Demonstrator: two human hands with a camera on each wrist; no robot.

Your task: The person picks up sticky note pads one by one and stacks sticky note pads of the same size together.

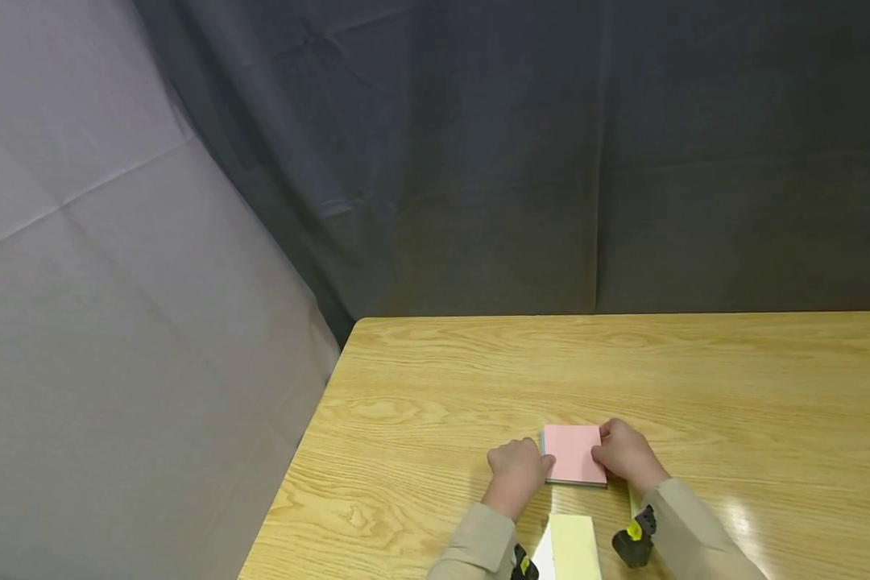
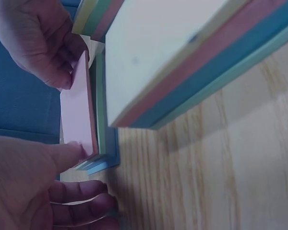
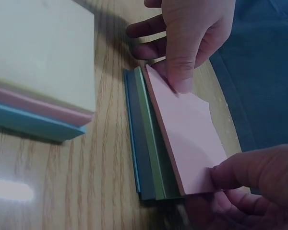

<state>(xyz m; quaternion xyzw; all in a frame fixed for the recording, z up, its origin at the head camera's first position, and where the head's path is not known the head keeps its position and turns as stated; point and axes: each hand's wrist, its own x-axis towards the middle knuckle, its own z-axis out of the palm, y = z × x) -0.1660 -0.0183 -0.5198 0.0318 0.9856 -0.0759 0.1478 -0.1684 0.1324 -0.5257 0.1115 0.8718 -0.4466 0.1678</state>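
A square pink sticky note pad (image 1: 575, 453) tops a small stack on the table, held at both sides. Under it, a green pad (image 3: 153, 158) and a blue pad (image 3: 133, 139) show as slightly fanned layers. My left hand (image 1: 519, 470) pinches the pink pad's left edge, thumb on its top face; its other fingers spread loosely beside the stack in the left wrist view. Across from it, my right hand (image 1: 629, 456) grips the right edge, thumb on top and fingers tucked beneath. The pink pad tilts off the green one along one side in the right wrist view.
Closer to my body stands a taller stack of pads (image 1: 577, 549), yellow on top with pink, blue and green layers below. Another layered stack (image 2: 97, 18) shows partly behind it in the left wrist view. A dark curtain (image 1: 478, 161) hangs beyond the wooden table (image 1: 406, 379).
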